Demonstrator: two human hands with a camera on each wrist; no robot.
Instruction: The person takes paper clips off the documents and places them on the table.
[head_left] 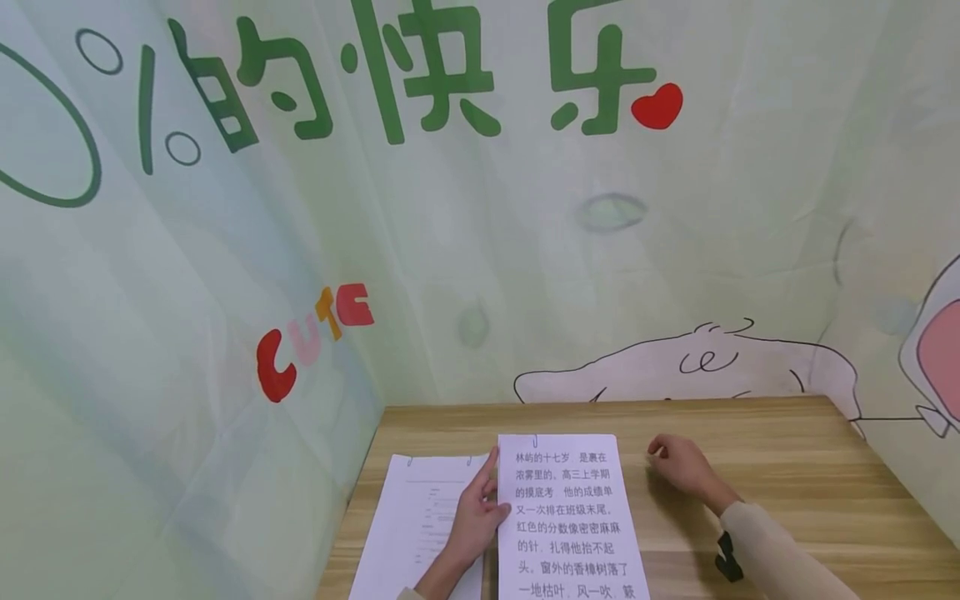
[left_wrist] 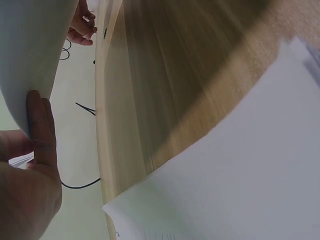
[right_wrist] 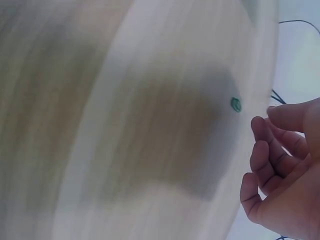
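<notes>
My left hand (head_left: 474, 521) pinches the left edge of a sheaf of white paper (head_left: 566, 517) with large printed Chinese text. One paper clip (head_left: 535, 441) sits on its top edge. In the left wrist view the sheaf stands raised off the table, fingers (left_wrist: 41, 125) on one face and the thumb at the other. My right hand (head_left: 682, 467) hovers right of the sheaf, fingers loosely curled, with nothing seen between them. A green paper clip (right_wrist: 236, 104) lies on the table near its fingertips in the right wrist view.
Another white printed sheet or stack (head_left: 408, 525) lies to the left, with two paper clips at its top edge. The wooden table (head_left: 810, 483) ends at a printed fabric backdrop (head_left: 480, 250). A small black object (head_left: 726, 560) shows beside the right sleeve.
</notes>
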